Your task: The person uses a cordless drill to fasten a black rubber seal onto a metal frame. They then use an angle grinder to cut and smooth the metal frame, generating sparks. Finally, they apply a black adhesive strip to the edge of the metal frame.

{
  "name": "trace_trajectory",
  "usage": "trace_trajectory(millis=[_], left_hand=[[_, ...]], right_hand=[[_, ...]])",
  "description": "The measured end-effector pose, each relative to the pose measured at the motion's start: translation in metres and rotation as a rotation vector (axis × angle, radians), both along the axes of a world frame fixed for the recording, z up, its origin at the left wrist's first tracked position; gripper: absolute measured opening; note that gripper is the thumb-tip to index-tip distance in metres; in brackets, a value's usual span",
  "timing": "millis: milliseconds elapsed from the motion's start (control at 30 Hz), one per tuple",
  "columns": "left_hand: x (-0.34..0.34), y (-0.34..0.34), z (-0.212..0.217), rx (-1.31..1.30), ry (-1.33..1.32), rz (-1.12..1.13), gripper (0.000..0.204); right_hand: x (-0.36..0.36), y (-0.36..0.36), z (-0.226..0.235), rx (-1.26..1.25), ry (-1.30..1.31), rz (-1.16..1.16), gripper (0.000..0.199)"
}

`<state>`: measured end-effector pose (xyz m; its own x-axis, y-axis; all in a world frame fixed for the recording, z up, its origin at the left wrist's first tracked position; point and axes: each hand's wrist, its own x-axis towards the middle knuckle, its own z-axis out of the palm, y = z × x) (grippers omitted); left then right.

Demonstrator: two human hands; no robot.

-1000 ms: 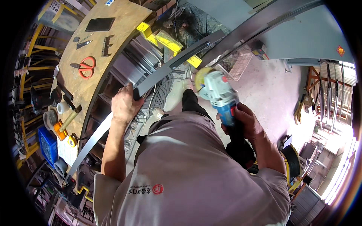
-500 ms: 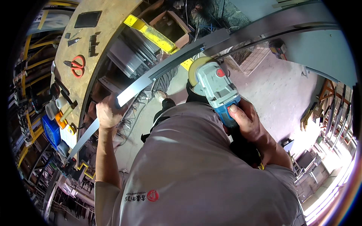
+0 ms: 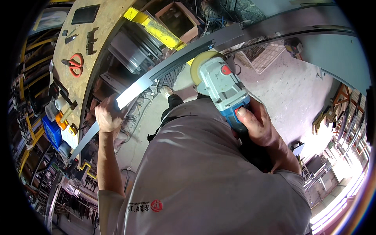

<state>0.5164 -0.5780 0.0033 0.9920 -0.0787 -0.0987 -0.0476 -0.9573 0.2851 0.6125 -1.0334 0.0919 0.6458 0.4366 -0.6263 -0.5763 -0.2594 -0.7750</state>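
My left hand point(image 3: 109, 113) is closed around a long grey metal bar point(image 3: 135, 89), which runs from the lower left up past the middle of the view. In my right hand point(image 3: 255, 122) I grip the body of an angle grinder point(image 3: 222, 87), with a grey head, a blue housing and a red button. My right thumb lies beside a red switch on the housing. The grinder's round yellowish disc point(image 3: 202, 67) is at the near edge of the bar; whether it touches, I cannot tell.
On the wooden bench point(image 3: 87, 29) at left lie red-handled pliers point(image 3: 74, 64), a black flat object point(image 3: 85, 14) and a hammer point(image 3: 70, 111). Behind the bar are a yellow beam point(image 3: 156, 32), a cardboard box point(image 3: 192, 33) and a white wire basket point(image 3: 266, 60). Cables point(image 3: 135, 117) lie on the floor.
The grinder and its disc have shifted slightly left and up along the bar. My left hand and the bench appear a little further left in the view. Both grips are unchanged.
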Motion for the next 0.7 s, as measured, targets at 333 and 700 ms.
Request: trace_trajectory(millis=[333,700], left_hand=[[0.0,-0.004,0.001,0.013,-0.01,0.017,0.043],[0.001,-0.01,0.007,0.022,0.03,0.083,0.046]], right_hand=[[0.008,-0.003,-0.005,0.028,0.022,0.01,0.035],[0.014,-0.008,-0.008,0.062,0.03,0.026,0.033]])
